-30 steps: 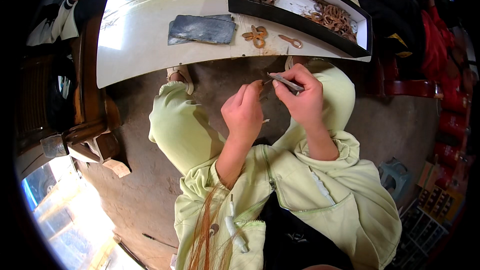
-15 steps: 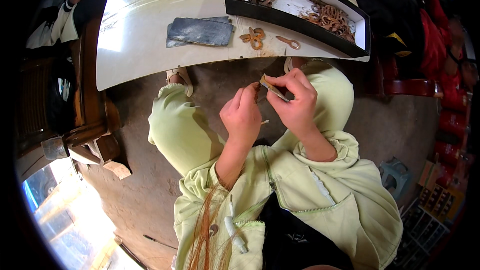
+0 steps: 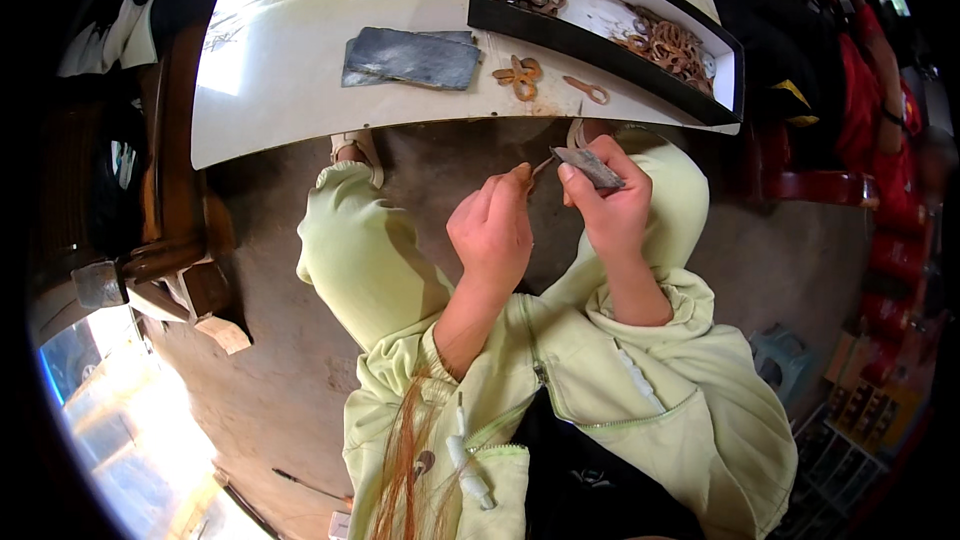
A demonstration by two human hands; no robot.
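My left hand (image 3: 490, 227) is closed, its fingertips pinching a small rusty metal piece (image 3: 541, 166). Only the thin end of that piece sticks out toward the right; the fingers hide the rest. In my right hand (image 3: 618, 208), thumb and fingers grip a folded piece of grey sandpaper (image 3: 592, 168). The sandpaper's left corner is close to the thin end of the metal piece; whether they touch, I cannot tell. Both hands are above my lap, just short of the white table's (image 3: 290, 120) near edge.
Dark grey sandpaper sheets (image 3: 415, 60) lie stacked on the table. Beside them are several rusty ring-ended pieces (image 3: 520, 78) and a single one (image 3: 588, 90). A long black-rimmed box (image 3: 600, 58) holds heaps more. People sit at the far left and right.
The sandpaper has turned in my right hand, so its broad grey face now shows. Both hands have shifted slightly right, and the metal piece's thin end has come into view.
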